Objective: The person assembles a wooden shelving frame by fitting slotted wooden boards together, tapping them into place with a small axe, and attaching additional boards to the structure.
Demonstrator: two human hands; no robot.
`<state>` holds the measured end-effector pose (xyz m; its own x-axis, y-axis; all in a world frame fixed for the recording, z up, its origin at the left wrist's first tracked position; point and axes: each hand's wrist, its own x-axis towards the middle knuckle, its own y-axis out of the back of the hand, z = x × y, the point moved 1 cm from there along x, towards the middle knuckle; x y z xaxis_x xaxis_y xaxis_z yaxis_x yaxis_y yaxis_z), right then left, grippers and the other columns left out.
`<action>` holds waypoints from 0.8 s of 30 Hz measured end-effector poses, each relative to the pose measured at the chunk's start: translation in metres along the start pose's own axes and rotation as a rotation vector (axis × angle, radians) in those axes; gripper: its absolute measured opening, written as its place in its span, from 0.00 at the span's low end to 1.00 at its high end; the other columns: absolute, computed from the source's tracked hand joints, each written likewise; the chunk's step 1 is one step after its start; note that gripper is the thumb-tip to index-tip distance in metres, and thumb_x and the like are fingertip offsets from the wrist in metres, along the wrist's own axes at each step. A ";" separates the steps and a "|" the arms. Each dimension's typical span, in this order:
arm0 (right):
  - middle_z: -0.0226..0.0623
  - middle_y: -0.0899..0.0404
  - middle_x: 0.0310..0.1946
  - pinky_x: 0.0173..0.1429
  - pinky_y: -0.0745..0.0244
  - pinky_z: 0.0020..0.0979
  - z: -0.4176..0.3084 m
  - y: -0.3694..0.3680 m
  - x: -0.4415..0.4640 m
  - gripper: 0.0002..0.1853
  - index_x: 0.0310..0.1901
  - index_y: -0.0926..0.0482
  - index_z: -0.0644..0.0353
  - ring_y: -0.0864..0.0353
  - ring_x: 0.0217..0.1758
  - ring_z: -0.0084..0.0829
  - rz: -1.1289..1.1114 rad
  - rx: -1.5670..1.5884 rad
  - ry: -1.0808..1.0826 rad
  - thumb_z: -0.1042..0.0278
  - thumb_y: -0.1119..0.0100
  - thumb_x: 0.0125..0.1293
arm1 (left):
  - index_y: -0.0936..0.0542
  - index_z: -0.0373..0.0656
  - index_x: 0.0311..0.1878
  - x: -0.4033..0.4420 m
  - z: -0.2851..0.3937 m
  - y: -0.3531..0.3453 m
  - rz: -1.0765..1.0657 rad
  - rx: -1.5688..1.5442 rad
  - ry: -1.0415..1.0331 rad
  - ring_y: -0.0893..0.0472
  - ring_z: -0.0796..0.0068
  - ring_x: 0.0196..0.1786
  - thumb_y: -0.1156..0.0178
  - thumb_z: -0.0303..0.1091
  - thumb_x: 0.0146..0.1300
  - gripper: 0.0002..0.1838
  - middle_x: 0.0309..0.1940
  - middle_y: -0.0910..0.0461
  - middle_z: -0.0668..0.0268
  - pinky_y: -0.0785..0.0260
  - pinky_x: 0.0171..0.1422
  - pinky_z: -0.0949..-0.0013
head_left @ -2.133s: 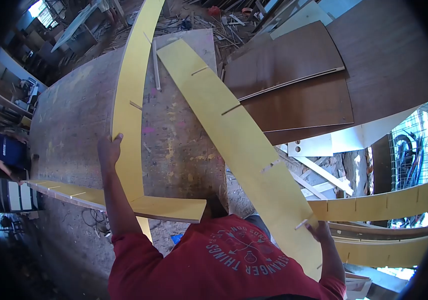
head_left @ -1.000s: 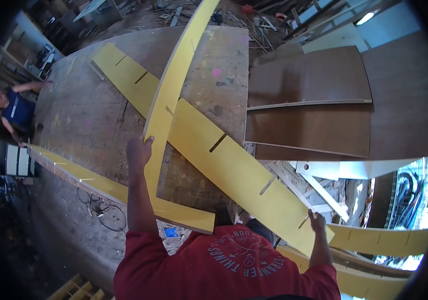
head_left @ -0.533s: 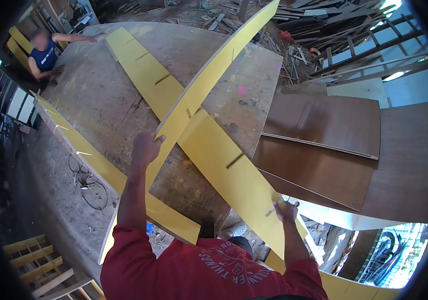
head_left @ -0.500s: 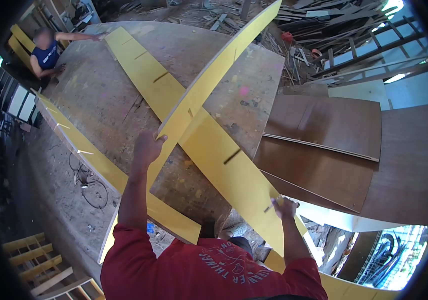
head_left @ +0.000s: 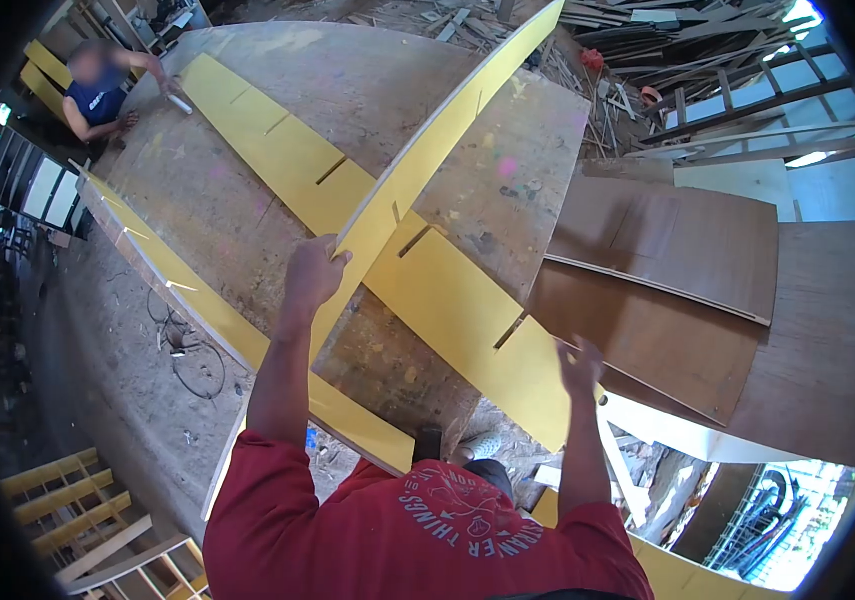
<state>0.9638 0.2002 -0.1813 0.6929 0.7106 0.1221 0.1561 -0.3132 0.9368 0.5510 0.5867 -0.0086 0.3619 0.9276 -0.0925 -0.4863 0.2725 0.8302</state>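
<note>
My left hand [head_left: 316, 272] is closed on the edge of a long yellow slotted board [head_left: 432, 152], which stands tilted on edge and reaches to the far side of the table. Beneath it, a second yellow slotted board [head_left: 448, 290] lies flat and slantwise across the table, its near end out past the table edge. Beside that near end, my right hand [head_left: 580, 368] is raised with fingers apart, holding nothing. A third yellow board [head_left: 188, 285] runs along the table's left side, close to my left forearm.
The worn wooden table [head_left: 248, 200] fills the middle. At its far left, a co-worker [head_left: 98, 95] holds a white tube-like thing [head_left: 180, 104]. Brown panels [head_left: 648, 310] lie to the right. Scrap wood [head_left: 678, 50] is heaped behind, and a wire [head_left: 198, 365] lies at left.
My right hand has let go of the flat board and lifted. That board has slid away towards the far left. The co-worker's hand has left its far end and now holds the white thing.
</note>
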 end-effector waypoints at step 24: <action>0.47 0.10 0.52 0.61 0.17 0.43 -0.132 0.021 0.138 0.39 0.60 0.14 0.63 0.10 0.54 0.42 -0.951 0.281 0.197 0.46 0.13 0.51 | 0.13 0.42 0.58 -0.017 0.002 0.008 0.052 -0.112 -0.014 0.11 0.44 0.42 0.30 0.39 0.70 0.17 0.39 0.11 0.47 0.22 0.48 0.50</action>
<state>0.9701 0.3745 -0.1013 0.0703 0.8262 -0.5589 0.7604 0.3182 0.5661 0.5428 0.5727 0.0010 0.3439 0.9380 -0.0425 -0.5905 0.2513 0.7669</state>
